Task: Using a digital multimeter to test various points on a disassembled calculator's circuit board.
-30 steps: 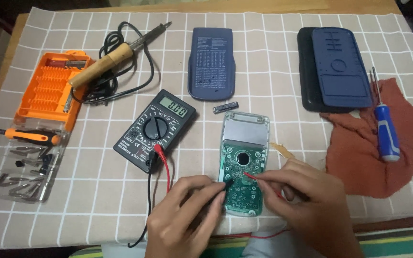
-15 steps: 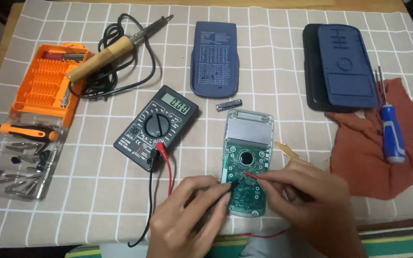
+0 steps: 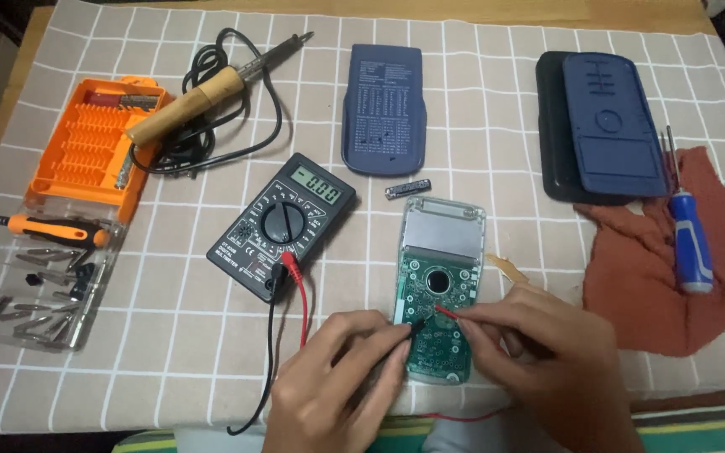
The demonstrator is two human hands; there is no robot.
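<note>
1. Two probes meet on a bare green circuit board [image 3: 438, 323] in the head view: the left hand [image 3: 333, 390] pinches the black probe [image 3: 409, 330], the right hand [image 3: 547, 361] the red probe [image 3: 446, 312], each grip clenched on its probe.
2. Dismantling looks done: blue back cover [image 3: 383, 109] and battery [image 3: 407, 189] lie apart; the multimeter [image 3: 283, 225] is on, so testing appears under way, reassembly left.
3. A grid-checked cloth [image 3: 480, 151] covers the bench, with soldering iron [image 3: 211, 92], orange bit kit [image 3: 86, 147], blue screwdriver [image 3: 690, 239] on a rust rag [image 3: 656, 285]. Little of the room shows.
</note>
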